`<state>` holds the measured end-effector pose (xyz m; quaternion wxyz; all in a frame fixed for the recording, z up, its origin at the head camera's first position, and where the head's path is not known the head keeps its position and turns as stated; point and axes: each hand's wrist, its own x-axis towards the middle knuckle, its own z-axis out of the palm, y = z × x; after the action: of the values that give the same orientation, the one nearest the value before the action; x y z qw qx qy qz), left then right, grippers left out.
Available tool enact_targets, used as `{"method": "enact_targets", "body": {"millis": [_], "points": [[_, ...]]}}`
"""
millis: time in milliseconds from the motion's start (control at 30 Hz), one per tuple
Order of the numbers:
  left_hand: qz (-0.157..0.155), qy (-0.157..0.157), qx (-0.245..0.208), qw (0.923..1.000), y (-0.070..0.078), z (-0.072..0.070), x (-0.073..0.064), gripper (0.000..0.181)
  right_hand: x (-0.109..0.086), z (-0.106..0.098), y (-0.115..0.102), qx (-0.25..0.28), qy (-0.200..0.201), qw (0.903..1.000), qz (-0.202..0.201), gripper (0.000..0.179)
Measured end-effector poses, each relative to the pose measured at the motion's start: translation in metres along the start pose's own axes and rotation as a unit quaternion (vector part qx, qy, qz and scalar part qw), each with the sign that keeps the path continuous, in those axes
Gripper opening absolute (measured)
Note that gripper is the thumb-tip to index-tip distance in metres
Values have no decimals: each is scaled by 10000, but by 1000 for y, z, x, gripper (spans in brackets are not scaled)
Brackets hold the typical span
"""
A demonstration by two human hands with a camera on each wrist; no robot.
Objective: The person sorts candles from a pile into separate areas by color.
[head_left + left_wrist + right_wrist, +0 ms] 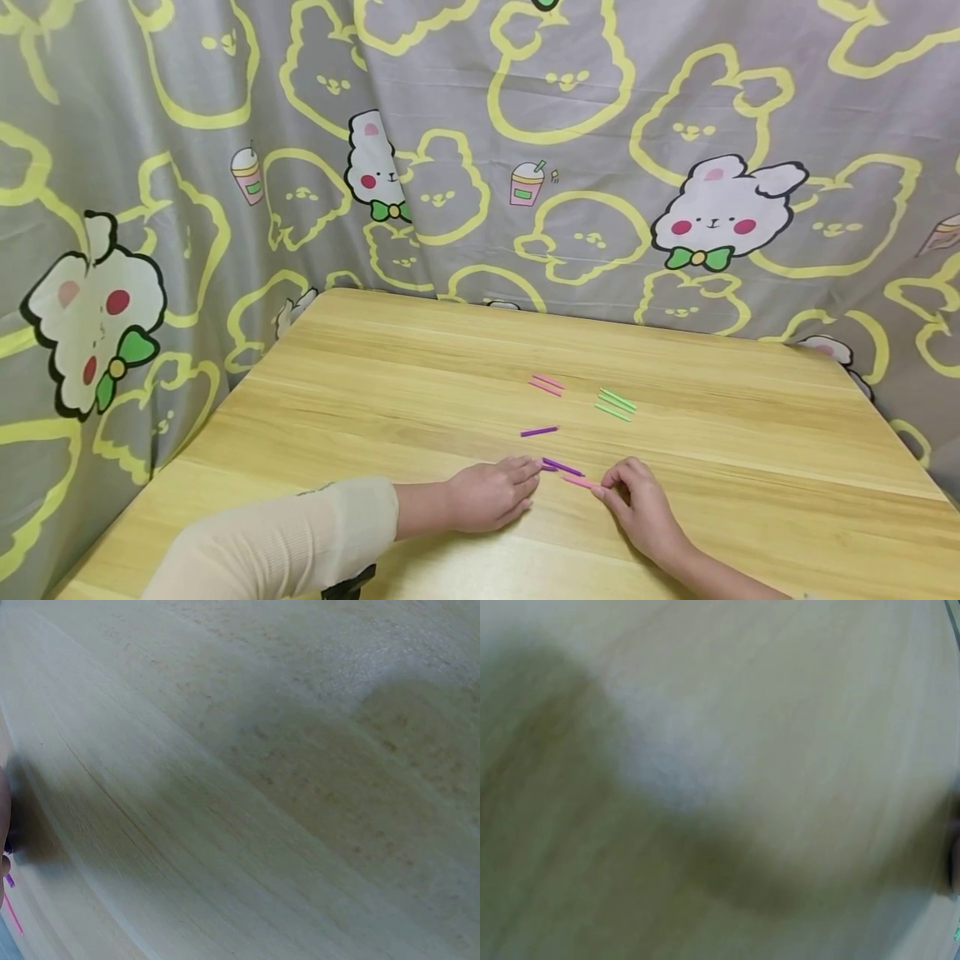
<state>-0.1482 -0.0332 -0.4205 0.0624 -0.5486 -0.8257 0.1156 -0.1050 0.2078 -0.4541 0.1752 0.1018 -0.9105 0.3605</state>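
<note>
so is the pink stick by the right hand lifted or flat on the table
Flat, as far as the head view shows: the pink stick lies along the wooden table, with the right hand fingertips at its end.

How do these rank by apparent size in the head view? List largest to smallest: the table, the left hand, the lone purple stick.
1. Table, by far the largest.
2. Left hand, resting flat on the table.
3. Lone purple stick, thin and short; it lies farther from the camera, which may shrink it slightly.

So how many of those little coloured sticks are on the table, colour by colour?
Pink sticks: 3, counting the one at the right hand's fingers
Green sticks: 3
Purple sticks: 2, one by the left hand
Total: 8
</note>
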Motion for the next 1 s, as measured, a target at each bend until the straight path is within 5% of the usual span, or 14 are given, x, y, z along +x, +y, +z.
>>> {"method": "enact_targets", "body": {"millis": [1000], "points": [[11,89,47,9999,-1,3,0,41,3,0,3,-171,71,9991,-377,22]]}}
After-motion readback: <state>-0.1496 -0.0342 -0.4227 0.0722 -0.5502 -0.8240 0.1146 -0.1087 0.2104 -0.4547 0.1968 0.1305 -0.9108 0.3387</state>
